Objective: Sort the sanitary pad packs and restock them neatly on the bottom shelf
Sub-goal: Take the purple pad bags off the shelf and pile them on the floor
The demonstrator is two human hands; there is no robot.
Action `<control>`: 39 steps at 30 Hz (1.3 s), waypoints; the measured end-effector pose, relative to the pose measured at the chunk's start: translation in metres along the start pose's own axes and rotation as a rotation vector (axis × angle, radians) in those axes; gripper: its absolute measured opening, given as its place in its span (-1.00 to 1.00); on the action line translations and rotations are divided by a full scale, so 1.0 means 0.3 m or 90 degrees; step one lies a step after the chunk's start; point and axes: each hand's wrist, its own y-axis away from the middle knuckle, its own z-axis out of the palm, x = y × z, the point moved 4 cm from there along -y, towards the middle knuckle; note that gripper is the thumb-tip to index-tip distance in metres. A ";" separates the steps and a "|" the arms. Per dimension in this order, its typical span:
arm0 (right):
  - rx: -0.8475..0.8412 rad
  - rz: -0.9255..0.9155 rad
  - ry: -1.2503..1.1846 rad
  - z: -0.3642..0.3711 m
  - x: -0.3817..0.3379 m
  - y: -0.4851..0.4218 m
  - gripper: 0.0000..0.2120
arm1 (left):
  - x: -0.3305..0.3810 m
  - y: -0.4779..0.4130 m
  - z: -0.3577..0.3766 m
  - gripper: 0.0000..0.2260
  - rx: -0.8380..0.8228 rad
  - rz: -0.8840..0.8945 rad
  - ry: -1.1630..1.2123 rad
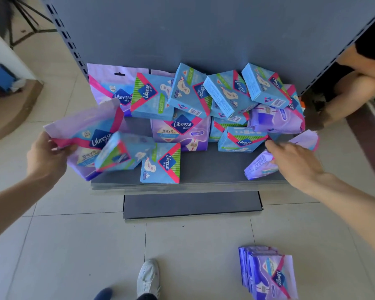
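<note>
A jumble of blue and purple Libresse pad packs covers the dark bottom shelf. My left hand grips the left edge of a large purple pack, lifted and tilted over the shelf's left end. A blurred blue pack lies against its lower side. My right hand is at the shelf's right front, fingers curled onto a small purple pack. Blue boxes are heaped at the back. One purple pack stands in the middle.
A stack of purple packs lies on the tiled floor at lower right. Another person's bare arm and knee are beside the shelf's right upright. My shoes are on the floor below the shelf's base plate.
</note>
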 end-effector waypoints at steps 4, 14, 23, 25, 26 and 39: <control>-0.021 -0.017 -0.005 -0.008 -0.016 0.017 -0.62 | -0.002 0.005 0.027 -0.67 0.011 -0.022 0.006; 0.063 -0.053 -0.105 -0.185 -0.095 0.047 -0.55 | 0.152 0.085 -0.021 -0.77 0.105 0.142 -0.024; 0.377 -0.274 -0.259 -0.577 -0.338 0.092 -0.58 | 0.490 0.416 0.088 -0.83 0.009 0.356 0.005; 0.389 -0.305 -0.297 -0.626 -0.378 0.116 -0.63 | 0.515 0.493 0.116 -0.84 -0.045 0.333 0.069; 0.388 -0.319 -0.319 -0.643 -0.393 0.127 -0.65 | 0.526 0.521 0.131 -0.87 -0.074 0.311 0.116; 0.334 -0.308 -0.518 -0.573 -0.411 0.179 -0.87 | 0.506 0.680 0.291 -0.64 -0.557 -0.073 0.465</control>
